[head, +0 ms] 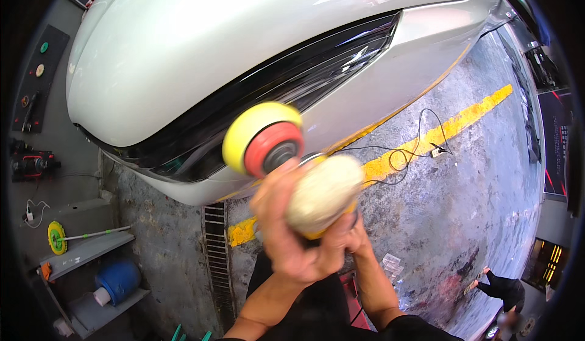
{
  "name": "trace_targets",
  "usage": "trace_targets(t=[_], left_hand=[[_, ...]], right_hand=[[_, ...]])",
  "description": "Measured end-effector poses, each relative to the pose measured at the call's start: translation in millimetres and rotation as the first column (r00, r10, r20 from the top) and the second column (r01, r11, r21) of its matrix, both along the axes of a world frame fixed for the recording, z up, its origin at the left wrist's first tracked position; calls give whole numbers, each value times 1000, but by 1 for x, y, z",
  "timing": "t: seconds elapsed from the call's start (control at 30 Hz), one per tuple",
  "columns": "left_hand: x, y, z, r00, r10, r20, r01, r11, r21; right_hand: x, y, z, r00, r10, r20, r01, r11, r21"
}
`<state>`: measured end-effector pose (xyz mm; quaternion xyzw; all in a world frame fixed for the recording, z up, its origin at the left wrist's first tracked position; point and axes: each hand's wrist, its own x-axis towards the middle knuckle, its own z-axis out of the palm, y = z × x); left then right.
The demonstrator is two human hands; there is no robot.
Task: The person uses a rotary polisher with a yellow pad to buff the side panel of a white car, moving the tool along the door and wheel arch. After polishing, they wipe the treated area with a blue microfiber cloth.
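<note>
Both hands are on a yellow-bodied power polisher, blurred by movement. My left hand grips its front part, against a cream fleecy cover or pad that hides much of the body. Further back, my right hand wraps around the tool, its grip partly hidden. A yellow foam pad on a red backing plate sticks out ahead of the left fingers. Behind the pad lie the headlight and silver-white bumper of a car; whether pad and car touch, I cannot tell.
A black cable trails across the floor over a yellow line. A drain grate runs below the bumper. At left, shelves hold a blue barrel; pads and tools hang on a wall board. Another person is at lower right.
</note>
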<state>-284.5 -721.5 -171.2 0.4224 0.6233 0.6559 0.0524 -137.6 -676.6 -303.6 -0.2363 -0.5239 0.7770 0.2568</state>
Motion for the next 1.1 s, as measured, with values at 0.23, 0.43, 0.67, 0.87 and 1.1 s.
trace_targets(t=[0.23, 0.43, 0.67, 0.87, 1.1], left_hand=[[2, 11, -5, 999, -14, -53, 17, 998, 65], [23, 80, 5, 988, -51, -147, 94, 947, 308], [-5, 31, -12, 989, 2, -147, 46, 945, 323], [-46, -31, -27, 978, 25, -207, 19, 978, 208], [-73, -70, -41, 974, 40, -221, 5, 980, 197]], right_hand=[[-1, 12, -18, 1000, -4, 21, 1, 991, 132], [30, 26, -7, 990, -114, 87, 107, 991, 84], [28, -3, -14, 986, -94, 137, 65, 977, 202], [6, -28, -35, 987, -36, 154, -15, 947, 320], [-42, -33, -52, 984, 85, 156, -151, 862, 484]])
